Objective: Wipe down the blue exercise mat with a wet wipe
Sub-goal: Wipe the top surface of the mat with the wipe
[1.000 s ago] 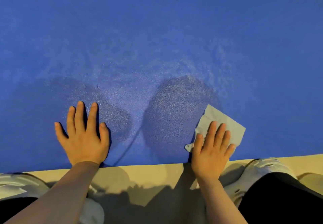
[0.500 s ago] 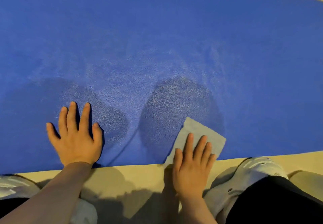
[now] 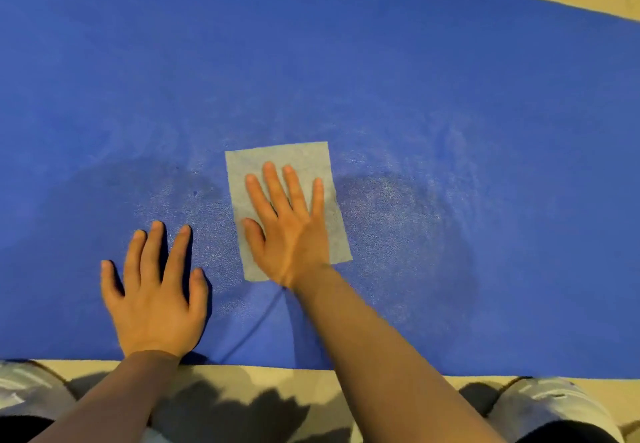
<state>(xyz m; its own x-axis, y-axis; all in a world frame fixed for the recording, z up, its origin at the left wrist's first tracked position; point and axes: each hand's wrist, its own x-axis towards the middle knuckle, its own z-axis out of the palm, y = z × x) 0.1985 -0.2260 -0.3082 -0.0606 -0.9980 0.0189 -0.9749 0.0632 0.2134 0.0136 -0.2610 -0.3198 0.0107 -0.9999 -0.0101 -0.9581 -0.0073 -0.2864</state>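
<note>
Right hand (image 3: 287, 231), fingers straight, is pressing a pale rectangular wet wipe (image 3: 287, 207) onto the blue foam exercise mat (image 3: 346, 62). Left hand (image 3: 156, 297) is lying flat, fingers released. Uneven pressure is likely bunching the wipe, leaving streaks.

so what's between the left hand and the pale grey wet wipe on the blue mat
Nothing: the head view shows only a bare, damp-speckled strip of blue foam exercise mat between the left hand and the pale grey rectangular wet wipe.

Dim warm light; forearms shadowed; slight blur

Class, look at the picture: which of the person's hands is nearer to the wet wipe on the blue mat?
The right hand: it lies flat on the wet wipe, pressing it to the blue exercise mat. The left hand rests on the mat beside the wipe, apart from it.
</note>
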